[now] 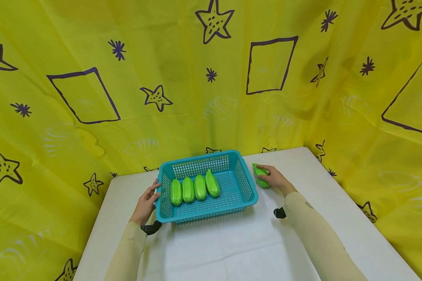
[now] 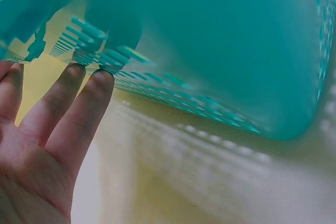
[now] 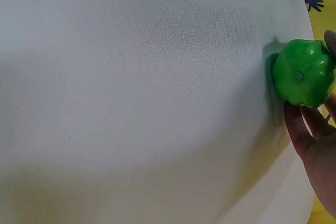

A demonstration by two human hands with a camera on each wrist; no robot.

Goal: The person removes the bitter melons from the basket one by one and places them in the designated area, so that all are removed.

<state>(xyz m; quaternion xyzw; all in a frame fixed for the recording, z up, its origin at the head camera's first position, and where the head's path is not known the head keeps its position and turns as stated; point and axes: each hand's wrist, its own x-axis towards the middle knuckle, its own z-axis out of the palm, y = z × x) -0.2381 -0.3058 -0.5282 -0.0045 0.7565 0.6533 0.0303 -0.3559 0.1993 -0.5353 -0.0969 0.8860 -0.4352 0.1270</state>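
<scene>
The person's left hand [image 1: 145, 206], its grip spread with nearly straight fingers, touches the left side of a teal, rectangular, perforated plastic basket [image 1: 232, 191]. Inside, four glossy bright-green, ridged, elongated vegetables [image 1: 188, 190] stand in a row toward the left. Just right of the basket, over the white-covered table [image 1: 225, 249], the right hand [image 1: 277, 179] has its grip curled around a fifth, matching green vegetable [image 1: 258, 173].

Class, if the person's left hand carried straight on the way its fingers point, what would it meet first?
The teal, perforated plastic basket: its left end wall lies directly ahead of the left hand, whose fingers appear to be touching it already, though exact depth is hard to judge.
</scene>
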